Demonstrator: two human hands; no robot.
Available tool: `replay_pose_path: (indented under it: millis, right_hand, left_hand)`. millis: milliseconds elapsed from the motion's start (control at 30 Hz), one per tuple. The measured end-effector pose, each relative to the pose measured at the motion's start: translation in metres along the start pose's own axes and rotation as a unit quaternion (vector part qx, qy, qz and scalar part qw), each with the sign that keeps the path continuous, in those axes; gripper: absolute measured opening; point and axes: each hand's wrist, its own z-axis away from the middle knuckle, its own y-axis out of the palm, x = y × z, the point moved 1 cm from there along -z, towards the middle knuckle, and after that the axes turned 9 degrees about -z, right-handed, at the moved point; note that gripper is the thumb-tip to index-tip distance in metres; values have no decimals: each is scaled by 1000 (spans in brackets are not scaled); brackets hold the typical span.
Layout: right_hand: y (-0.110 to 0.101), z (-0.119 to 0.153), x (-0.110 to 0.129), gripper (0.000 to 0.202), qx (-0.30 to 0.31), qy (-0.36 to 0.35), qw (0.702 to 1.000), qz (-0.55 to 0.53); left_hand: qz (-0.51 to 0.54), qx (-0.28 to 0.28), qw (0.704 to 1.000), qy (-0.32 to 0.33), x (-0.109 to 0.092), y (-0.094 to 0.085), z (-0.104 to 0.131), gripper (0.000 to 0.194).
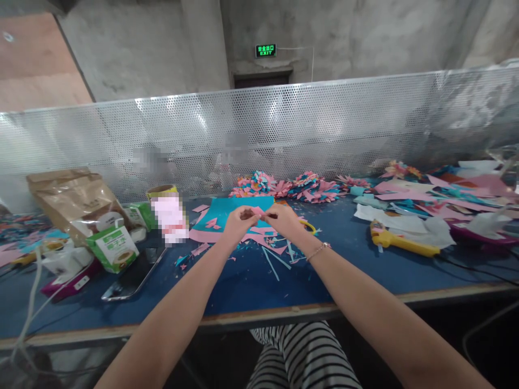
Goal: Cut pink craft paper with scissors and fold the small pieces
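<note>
Both hands meet above the middle of the blue table, pinching one small piece of pink paper [258,212] between them. My left hand [240,222] is closed on its left side, and my right hand [283,220] grips its right side. The exact shape of the paper is partly hidden by my fingers. Under and behind the hands lies a teal sheet [221,208] with pink scraps on it. Pink paper strips [203,236] and thin light-blue strips [271,263] are scattered below. Yellow scissor handles [308,226] show beside my right hand.
Fringed pink and blue paper flowers [314,188] stand at the back by a perforated metal screen [324,124]. A yellow glue gun [405,243] lies right. Left are a phone [133,274], a green-white carton [113,248] and a brown paper bag [81,202]. Paper sheets [438,192] pile up far right.
</note>
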Motion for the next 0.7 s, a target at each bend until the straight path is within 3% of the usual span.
replay_pose_path:
  millis: [200,333,500,600,700]
  right_hand:
    - [2,1,5,27,-1,42,999,10]
    - [3,2,4,27,20,87,991,-101]
    - [10,1,-6,27,30,181,938,-295]
    - [13,0,-9,27,26,206,910,-360]
    - [11,-1,-7,23,21,217,897,-384]
  left_hand:
    - [3,-6,1000,-4,7,5,0,24]
    - [39,1,999,-22,2,5,1,16]
    - [-32,-34,999,-13,-6,0,1,21]
    - [-18,-17,1000,-9,-7,-1,0,30]
    - [3,0,1000,-17,-5,0,-1,26]
